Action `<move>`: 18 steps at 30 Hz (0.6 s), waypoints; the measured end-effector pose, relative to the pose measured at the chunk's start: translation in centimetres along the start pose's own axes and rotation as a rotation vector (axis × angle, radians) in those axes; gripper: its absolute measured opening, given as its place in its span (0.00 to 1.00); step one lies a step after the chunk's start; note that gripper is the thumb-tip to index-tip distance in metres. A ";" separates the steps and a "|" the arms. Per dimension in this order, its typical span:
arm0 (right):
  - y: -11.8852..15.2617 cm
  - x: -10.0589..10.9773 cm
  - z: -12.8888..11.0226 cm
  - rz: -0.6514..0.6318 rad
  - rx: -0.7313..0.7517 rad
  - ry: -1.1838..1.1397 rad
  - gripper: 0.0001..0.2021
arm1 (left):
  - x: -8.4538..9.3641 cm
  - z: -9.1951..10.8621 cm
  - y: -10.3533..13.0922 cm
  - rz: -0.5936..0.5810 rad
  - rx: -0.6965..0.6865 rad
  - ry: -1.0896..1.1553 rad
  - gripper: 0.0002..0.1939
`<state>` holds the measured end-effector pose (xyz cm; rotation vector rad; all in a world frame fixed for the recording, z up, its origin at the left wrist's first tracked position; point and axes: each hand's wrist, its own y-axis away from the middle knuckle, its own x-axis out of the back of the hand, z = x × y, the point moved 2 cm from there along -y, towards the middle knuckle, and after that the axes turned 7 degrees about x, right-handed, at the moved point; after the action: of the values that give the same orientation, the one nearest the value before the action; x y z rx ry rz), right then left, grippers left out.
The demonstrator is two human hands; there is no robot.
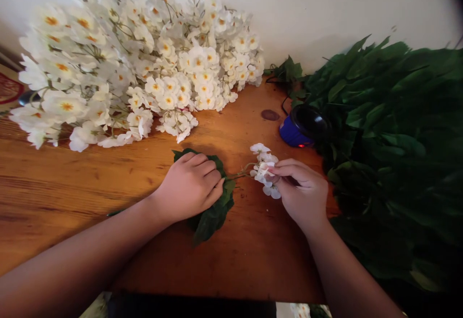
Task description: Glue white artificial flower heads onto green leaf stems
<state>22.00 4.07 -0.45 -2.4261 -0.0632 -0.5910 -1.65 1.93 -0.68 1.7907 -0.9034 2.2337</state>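
My left hand (195, 183) is closed around a bunch of green leaves (213, 219) low over the wooden table, its fingers curled over the top. A thin green stem (238, 176) runs rightward out of the leaves to a small cluster of white flowers (265, 164). The thumb and fingers of my right hand (302, 190) pinch the right side of this cluster. Parts of the leaves are hidden beneath my left hand.
Along the wall at the back left lies a large heap of white flowers (166, 62) with orange centres. A big pile of green leaves (390, 130) fills the right side. Beside it stands a blue pot (294, 132) with a black top and a red light, on the wooden table (72, 178).
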 end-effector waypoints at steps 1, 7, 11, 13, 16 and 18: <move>0.1 0.0 0.1 -0.009 -0.011 -0.022 0.07 | 0.0 0.0 0.0 -0.005 -0.002 -0.001 0.17; 0.2 -0.3 0.2 -0.372 -0.131 -0.209 0.37 | 0.2 0.1 -0.1 -0.018 -0.057 -0.005 0.16; -0.3 -0.6 0.3 -0.444 -0.102 0.006 0.28 | 0.3 0.2 0.0 0.000 -0.112 0.008 0.15; -0.5 -0.8 0.4 -0.440 -0.068 0.054 0.17 | 0.3 0.3 0.1 0.008 -0.133 0.012 0.15; -0.7 -1.2 0.6 -0.465 0.046 0.062 0.09 | 0.1 0.4 0.1 0.005 -0.128 0.030 0.14; -0.7 -1.5 0.6 -0.467 0.105 0.045 0.07 | 0.0 0.4 0.1 -0.017 -0.106 0.044 0.13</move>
<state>20.73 5.12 -1.12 -2.2998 -0.6384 -0.8230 -1.34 1.66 -0.68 1.6905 -0.9749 2.1634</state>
